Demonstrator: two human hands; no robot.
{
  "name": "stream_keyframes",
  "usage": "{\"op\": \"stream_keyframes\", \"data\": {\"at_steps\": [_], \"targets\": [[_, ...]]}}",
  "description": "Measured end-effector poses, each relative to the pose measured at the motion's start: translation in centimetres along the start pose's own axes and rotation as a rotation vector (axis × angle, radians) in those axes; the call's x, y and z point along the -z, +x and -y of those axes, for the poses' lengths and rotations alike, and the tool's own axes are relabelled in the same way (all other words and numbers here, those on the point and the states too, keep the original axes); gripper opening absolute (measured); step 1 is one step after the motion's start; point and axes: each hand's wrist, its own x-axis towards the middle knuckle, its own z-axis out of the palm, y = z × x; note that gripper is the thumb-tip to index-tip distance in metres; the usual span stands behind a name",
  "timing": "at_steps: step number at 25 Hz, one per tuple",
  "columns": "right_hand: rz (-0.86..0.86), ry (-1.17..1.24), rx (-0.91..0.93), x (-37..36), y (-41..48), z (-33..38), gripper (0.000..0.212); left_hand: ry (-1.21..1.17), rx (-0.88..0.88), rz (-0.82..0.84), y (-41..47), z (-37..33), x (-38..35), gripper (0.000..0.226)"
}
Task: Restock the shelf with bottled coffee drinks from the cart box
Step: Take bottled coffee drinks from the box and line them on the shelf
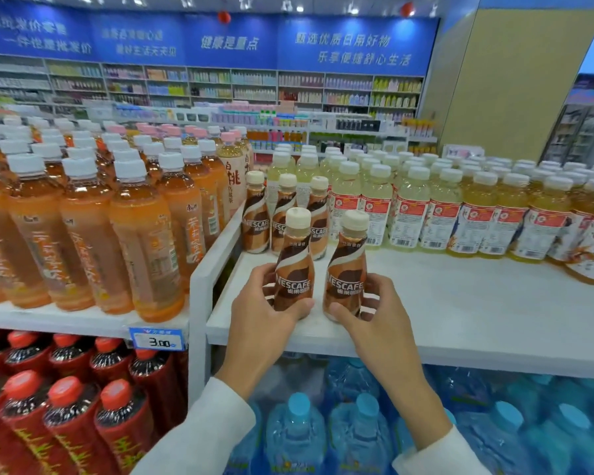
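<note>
Both hands are at the shelf (460,313) front, one coffee bottle each. My left hand (264,303) wraps the lower body of the left bottle (294,258), thumb across the front and fingers curled behind. My right hand (374,303) grips the right bottle (347,262) the same way.

Both bottles are upright, just beside each other, labels facing out for display. Their bases look set on the shelf, but the hands cover them, so I can't be sure they are fully down.

They sit just in front of the back row (285,217) of three matching bottles. I read this as starting a second row, filling back to front.

The low grip keeps the tall bottles steady and the caps clear.

The coffee slot sits between the white divider (199,293), with tea bottles (144,234) beyond it, and the pale drinks (408,207) on the right. Bare shelf runs to the right, so there's room for more.

The cart box is not in view.
</note>
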Motion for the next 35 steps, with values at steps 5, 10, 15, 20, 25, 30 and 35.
{"op": "stream_keyframes", "data": {"at_steps": [5,10,15,20,25,30,35], "targets": [[0.039,0.020,0.008,-0.2,0.6,0.2,0.058,0.006,-0.013,0.033,0.2,0.1,-0.3,0.067],[0.024,0.012,0.001,-0.3,0.8,0.2,0.056,0.080,-0.048,-0.013,0.9,0.3,-1.0,0.069],[0.042,-0.111,-0.034,1.0,3.6,0.3,0.058,0.136,-0.072,0.001,3.0,-1.4,-2.9,0.064],[0.042,-0.121,-0.079,2.6,7.6,-0.7,0.053,0.081,-0.034,0.040,5.6,-3.0,-7.0,0.058],[0.068,-0.061,-0.077,2.8,10.7,-1.6,0.059,0.098,0.005,-0.078,7.8,-2.7,-10.5,0.053],[0.067,-0.041,-0.070,2.3,12.6,-2.7,0.054,0.061,0.039,-0.153,8.6,-2.3,-12.3,0.049],[0.085,-0.026,-0.061,2.3,13.7,-3.4,0.057,0.055,0.057,-0.184,9.0,-2.3,-12.9,0.051]]}}
